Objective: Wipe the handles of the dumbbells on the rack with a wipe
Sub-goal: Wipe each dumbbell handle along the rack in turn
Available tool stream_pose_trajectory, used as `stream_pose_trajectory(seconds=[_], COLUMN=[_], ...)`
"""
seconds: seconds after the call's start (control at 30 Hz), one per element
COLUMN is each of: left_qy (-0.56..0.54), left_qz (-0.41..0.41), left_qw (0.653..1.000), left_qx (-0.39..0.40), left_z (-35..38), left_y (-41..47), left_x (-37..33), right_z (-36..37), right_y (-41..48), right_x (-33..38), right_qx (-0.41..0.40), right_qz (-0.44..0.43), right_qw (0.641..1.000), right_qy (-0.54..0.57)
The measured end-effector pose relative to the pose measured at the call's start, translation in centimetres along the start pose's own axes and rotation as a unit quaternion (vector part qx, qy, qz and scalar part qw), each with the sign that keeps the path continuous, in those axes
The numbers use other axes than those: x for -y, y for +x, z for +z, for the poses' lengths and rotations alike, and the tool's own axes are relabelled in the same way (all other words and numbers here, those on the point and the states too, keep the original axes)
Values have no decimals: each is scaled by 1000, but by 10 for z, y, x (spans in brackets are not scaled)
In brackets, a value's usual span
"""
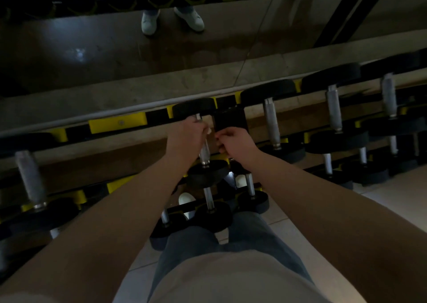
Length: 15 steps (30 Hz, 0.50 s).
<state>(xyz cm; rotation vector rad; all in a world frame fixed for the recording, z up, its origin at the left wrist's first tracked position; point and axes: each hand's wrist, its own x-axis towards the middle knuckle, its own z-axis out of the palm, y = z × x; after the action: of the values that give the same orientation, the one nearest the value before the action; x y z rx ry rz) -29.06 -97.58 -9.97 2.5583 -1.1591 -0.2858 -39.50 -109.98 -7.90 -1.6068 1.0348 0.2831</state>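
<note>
Down at the bottom of the view there's a pale shirt and dark trousers, both bare forearms reaching out over the lower dumbbells [211, 212] with a white shoe [186, 200] showing between them. Up at the top tier, the left hand [184, 136] is clamped round the handle [204, 151] of the small dumbbell [206, 172] sitting in the middle of the rack [117, 123]. A scrap of white, the wipe [209, 131] by the look of it, pokes out at the fingertips. The right hand [235, 142] sits just beside it, fingers curled in; whether it's pinching anything, I can't tell in this light. That dumbbell lies with its long axis running away from the person, near head low, far head up against the yellow saddles at the back rail, the bar leaning a touch to the left as it goes. As for progress, one handle is being worked right now, and nothing shows which of the others are done. To the right wait the bigger dumbbells [271, 122], all lying the same way, and another one [30, 175] sits off to the left, with the lower row besides, so I'd say plenty is left. Beyond the rack, a mirror [115, 48] shows a pair of pale shoes [172, 19].
</note>
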Motion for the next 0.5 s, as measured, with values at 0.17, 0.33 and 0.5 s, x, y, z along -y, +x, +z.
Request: stream_pose_trajectory(seconds=[0.17, 0.33, 0.5], left_qy=[66, -37, -233], left_qz=[-21, -61, -133], left_qw=[991, 987, 956], left_qx=[118, 147, 115], left_z=[6, 6, 9], left_y=[-32, -27, -18], left_x=[-30, -50, -63], right_z=[-5, -8, -30], right_y=[-7, -13, -16], right_x=[-12, -24, -26], right_qx=[22, 13, 25], right_qz=[20, 34, 41], right_qw=[999, 999, 990], right_qy=[-14, 30, 134])
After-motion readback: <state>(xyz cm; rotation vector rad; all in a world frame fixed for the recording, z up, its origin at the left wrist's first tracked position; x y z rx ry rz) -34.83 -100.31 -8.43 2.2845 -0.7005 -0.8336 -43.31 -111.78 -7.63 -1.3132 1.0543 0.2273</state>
